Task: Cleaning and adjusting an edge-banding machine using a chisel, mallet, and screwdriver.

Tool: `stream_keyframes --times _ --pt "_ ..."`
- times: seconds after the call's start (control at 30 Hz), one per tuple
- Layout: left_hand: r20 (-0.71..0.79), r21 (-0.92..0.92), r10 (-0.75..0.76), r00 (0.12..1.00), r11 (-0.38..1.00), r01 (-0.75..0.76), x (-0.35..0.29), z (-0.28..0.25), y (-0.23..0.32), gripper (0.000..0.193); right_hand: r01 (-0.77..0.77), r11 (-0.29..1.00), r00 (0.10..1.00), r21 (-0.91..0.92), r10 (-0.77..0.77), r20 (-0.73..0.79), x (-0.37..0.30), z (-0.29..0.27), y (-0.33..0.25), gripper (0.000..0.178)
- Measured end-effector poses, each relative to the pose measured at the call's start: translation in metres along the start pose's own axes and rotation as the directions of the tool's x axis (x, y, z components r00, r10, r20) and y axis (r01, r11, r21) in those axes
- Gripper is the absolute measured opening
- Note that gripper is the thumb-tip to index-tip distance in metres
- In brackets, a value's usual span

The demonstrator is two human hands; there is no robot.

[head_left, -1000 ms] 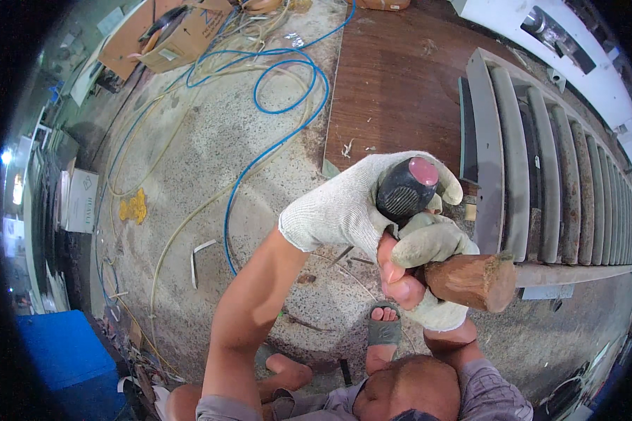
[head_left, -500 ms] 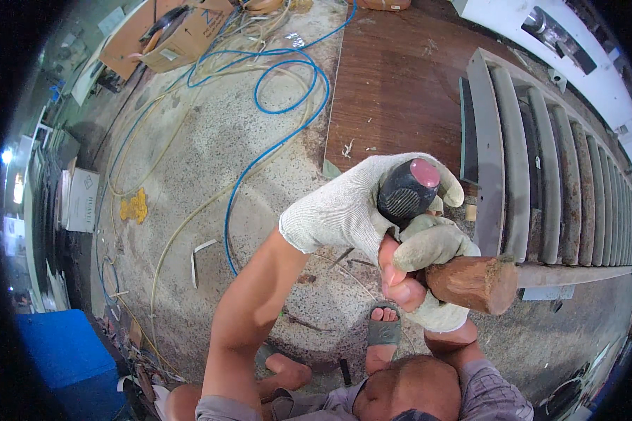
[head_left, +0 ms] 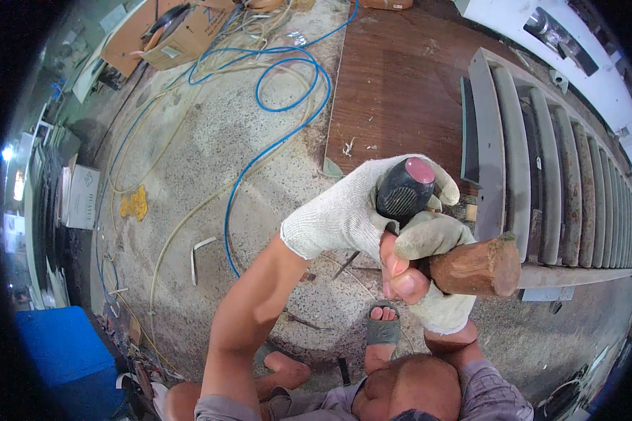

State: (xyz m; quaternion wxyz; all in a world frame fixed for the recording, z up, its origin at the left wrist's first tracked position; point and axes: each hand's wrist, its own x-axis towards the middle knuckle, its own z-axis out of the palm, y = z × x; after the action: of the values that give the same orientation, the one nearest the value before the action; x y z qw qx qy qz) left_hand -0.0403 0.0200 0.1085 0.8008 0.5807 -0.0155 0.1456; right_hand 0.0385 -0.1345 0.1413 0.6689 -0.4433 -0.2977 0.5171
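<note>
My left hand (head_left: 344, 200), in a white knit glove, is closed round a black tool handle (head_left: 399, 200) with a ribbed grip and a pink end cap. The handle points upward, and its lower end is hidden. Against it, my right hand (head_left: 435, 238), also gloved, is wrapped round a thick round piece of brown wood (head_left: 474, 268), whose blunt end sticks out to the right. Several bare fingertips show between the two gloves; which hand each belongs to is hard to tell. The hands touch each other.
A rack of grey rollers (head_left: 519, 168) runs along the right, beside a brown wooden board (head_left: 393, 84). Blue hose (head_left: 239, 189) loops over the speckled floor. A cardboard box (head_left: 182, 45) stands far left, and a blue panel (head_left: 63, 344) lies near left.
The free end of the wood has tilted slightly upward. The black handle has shifted a little to the left. Both grips are unchanged.
</note>
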Motion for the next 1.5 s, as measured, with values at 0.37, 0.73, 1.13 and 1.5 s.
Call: stream_keyframes --times 0.37,0.73,1.13,1.5 --pt "-0.021 -0.004 -0.009 1.000 1.000 0.009 -0.006 0.005 -0.003 0.074 0.048 0.998 0.995 -0.030 -0.050 -0.083 -0.007 0.004 0.005 0.043" --pt "-0.030 0.030 -0.058 0.998 0.998 0.059 -0.010 0.005 -0.003 0.081 0.084 0.996 0.994 -0.025 -0.086 -0.074 -0.011 0.000 0.010 0.044" --pt "-0.032 -0.005 -0.041 0.999 0.999 0.041 -0.016 0.008 0.001 0.074 0.035 0.998 0.997 0.045 -0.031 -0.072 -0.014 0.003 0.012 0.044" --pt "-0.061 0.018 -0.062 0.996 0.998 0.063 -0.022 0.000 -0.006 0.075 0.010 0.995 1.000 0.101 -0.010 -0.006 -0.005 0.000 0.017 0.048"
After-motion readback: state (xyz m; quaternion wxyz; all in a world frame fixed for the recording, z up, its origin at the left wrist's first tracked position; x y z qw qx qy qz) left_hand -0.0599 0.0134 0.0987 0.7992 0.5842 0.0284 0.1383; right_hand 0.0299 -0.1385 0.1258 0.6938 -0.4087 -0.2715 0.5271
